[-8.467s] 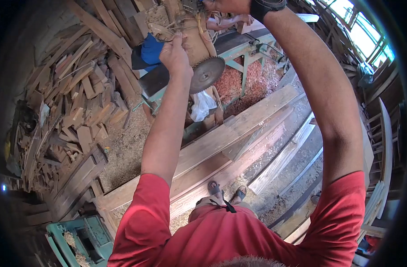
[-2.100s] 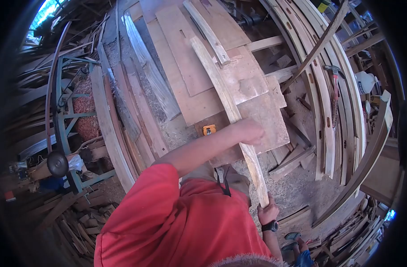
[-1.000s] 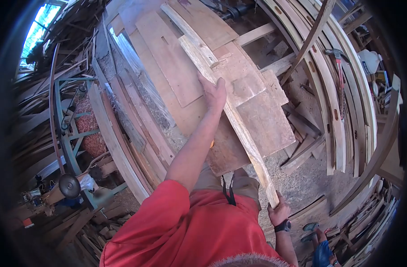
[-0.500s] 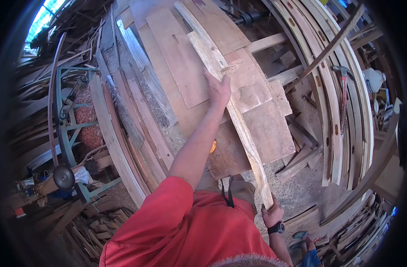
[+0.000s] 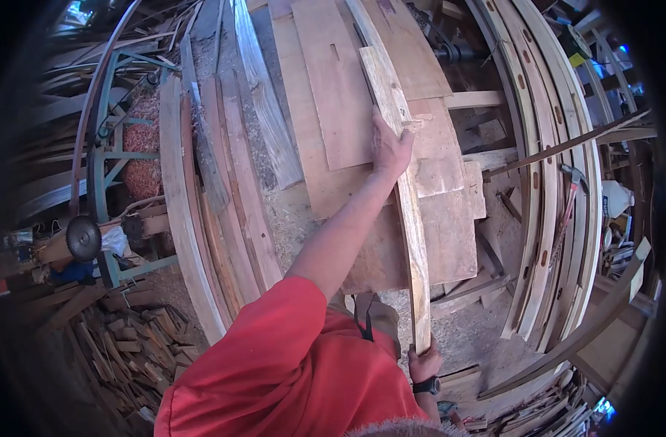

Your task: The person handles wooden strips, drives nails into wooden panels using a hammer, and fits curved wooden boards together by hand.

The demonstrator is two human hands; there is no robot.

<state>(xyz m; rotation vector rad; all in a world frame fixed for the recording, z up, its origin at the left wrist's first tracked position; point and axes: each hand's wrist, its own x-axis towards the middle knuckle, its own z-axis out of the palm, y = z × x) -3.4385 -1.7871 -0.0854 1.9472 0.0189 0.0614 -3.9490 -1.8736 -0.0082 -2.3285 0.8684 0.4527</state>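
A long, narrow wooden strip (image 5: 414,255), pale with rough edges, runs lengthwise over stacked plywood sheets (image 5: 333,95) and out past their near edge toward my body. My left hand (image 5: 393,149) is closed around the strip about midway along the part in view, its thumb on the right side. Near my right hip, my right hand (image 5: 425,363), with a dark watch at the wrist, grips the strip's near end. Beside the strip's far part lies a shorter wooden piece (image 5: 377,80); whether the two are joined I cannot tell.
Long planks (image 5: 238,167) lean or lie to the left, beside a green metal frame (image 5: 132,155) and a round toothed blade (image 5: 84,238). On the right, slotted boards (image 5: 541,182) carry a hammer (image 5: 570,193). Scrap wood (image 5: 140,342) is heaped at lower left.
The view has turned, so the plywood and strip sit farther right and the strip stands more upright in the picture. Both hands still hold the strip.
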